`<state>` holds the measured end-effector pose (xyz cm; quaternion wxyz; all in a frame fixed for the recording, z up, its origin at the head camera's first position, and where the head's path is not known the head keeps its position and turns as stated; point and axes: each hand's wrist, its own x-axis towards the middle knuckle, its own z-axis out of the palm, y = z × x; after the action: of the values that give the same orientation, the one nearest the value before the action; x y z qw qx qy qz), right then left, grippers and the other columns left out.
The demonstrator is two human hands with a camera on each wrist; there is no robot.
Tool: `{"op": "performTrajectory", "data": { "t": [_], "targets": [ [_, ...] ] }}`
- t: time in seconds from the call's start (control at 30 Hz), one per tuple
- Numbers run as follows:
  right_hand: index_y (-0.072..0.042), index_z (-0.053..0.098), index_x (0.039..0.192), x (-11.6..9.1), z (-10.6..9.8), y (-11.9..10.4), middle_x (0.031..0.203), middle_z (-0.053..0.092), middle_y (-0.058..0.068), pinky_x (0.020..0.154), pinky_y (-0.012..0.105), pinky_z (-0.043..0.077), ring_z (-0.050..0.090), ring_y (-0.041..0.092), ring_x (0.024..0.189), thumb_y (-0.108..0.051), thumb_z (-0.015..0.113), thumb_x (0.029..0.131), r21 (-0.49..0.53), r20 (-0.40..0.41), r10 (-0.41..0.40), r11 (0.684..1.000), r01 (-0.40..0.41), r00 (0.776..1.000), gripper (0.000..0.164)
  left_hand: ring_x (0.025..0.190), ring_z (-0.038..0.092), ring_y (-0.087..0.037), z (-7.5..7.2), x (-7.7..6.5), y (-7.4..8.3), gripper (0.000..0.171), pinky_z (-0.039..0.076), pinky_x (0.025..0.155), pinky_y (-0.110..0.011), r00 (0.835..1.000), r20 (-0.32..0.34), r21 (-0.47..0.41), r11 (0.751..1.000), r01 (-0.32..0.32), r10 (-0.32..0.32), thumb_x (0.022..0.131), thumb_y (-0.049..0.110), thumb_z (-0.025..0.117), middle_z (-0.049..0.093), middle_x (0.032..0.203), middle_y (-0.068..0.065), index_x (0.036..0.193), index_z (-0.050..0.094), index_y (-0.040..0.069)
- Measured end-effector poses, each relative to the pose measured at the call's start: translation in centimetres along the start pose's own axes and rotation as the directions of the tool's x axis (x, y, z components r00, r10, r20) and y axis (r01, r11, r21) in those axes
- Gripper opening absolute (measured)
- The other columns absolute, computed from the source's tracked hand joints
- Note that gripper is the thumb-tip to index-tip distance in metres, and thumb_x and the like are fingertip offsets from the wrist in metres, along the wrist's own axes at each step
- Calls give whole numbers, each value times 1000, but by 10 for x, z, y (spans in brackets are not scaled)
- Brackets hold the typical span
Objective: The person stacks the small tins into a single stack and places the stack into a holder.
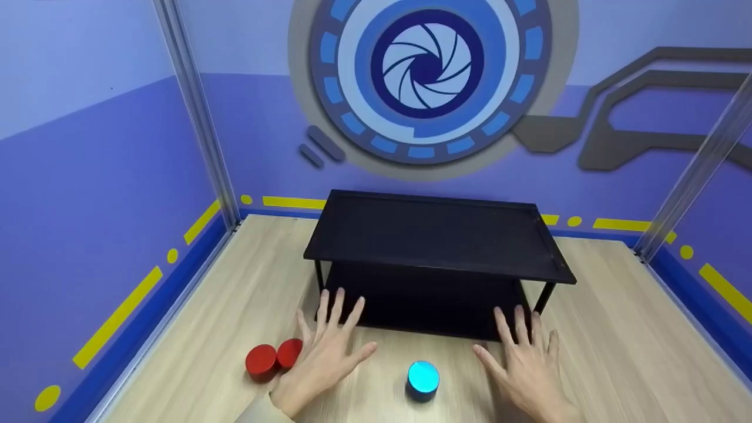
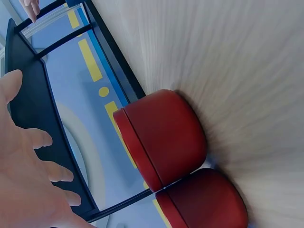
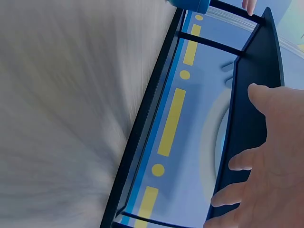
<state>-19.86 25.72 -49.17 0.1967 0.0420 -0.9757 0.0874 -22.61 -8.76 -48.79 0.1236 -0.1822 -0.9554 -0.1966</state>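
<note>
My left hand (image 1: 325,351) is spread with straight fingers before the left front of a black two-tier rack (image 1: 435,235). Two red round tins (image 1: 261,362) stand side by side just left of that hand; in the left wrist view the nearer red tin (image 2: 164,137) shows a lid seam. Over on the right, my right hand (image 1: 529,367) is also spread, its fingertips overlapping the rack's right front edge in the head view. A round tin with a shiny blue top (image 1: 423,379) stands on the table between the hands. Neither hand holds anything.
The wooden tabletop (image 1: 623,329) is bounded by blue-purple panels (image 1: 76,235) with yellow markings. Metal posts (image 1: 197,111) rise at the back corners. The rack's lower shelf (image 1: 423,299) lies under its top shelf, near the back wall.
</note>
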Motion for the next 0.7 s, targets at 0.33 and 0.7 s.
{"op": "performTrajectory", "data": {
  "t": [0.33,0.7],
  "targets": [
    [-8,36,148,-2,10,-18,146,44,23,92,57,43,49,42,123,-49,61,90,124,-44,-129,983,134,991,76,149,-1,-41,-1,2,0,84,-4,100,-81,1000,6,5,1000,1,-1,88,72,41,11,162,-15,155,17,29],
    [-4,33,148,-14,22,-42,133,60,13,97,74,30,39,58,127,-57,60,87,490,245,-314,857,163,917,85,148,4,-43,2,1,-1,83,1,101,-81,1000,-22,14,1000,-12,12,88,71,42,16,161,-18,155,19,26]
  ]
}}
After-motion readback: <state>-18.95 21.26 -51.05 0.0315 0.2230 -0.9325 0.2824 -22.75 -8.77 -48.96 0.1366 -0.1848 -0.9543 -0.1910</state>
